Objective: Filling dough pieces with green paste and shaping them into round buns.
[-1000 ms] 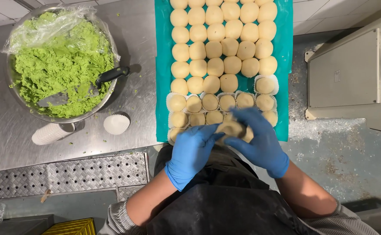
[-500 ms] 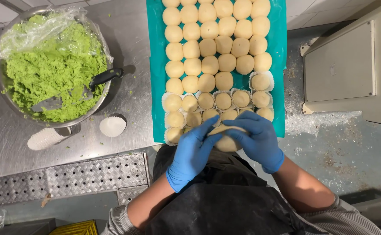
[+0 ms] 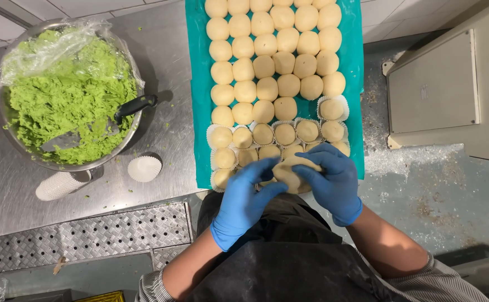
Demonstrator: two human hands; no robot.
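Both my hands wear blue gloves and close together around one pale dough piece (image 3: 290,172) just over the near edge of the teal tray (image 3: 197,89). My left hand (image 3: 244,201) cups it from the left, and my right hand (image 3: 328,179) presses its fingers on it from the right. The tray holds several rows of round dough balls (image 3: 267,61). The nearest rows sit in white paper cups (image 3: 220,137).
A metal bowl (image 3: 10,140) of green filling (image 3: 60,106) with a black-handled scraper (image 3: 135,105) stands at left on the steel counter, partly under plastic film. Paper cups lie beside it: a stack (image 3: 60,184) and a single (image 3: 145,166). A beige box-like unit (image 3: 434,84) sits right.
My hands with the dough piece have drawn back slightly toward my body at the tray's near edge, and the fingers have shifted around the dough.
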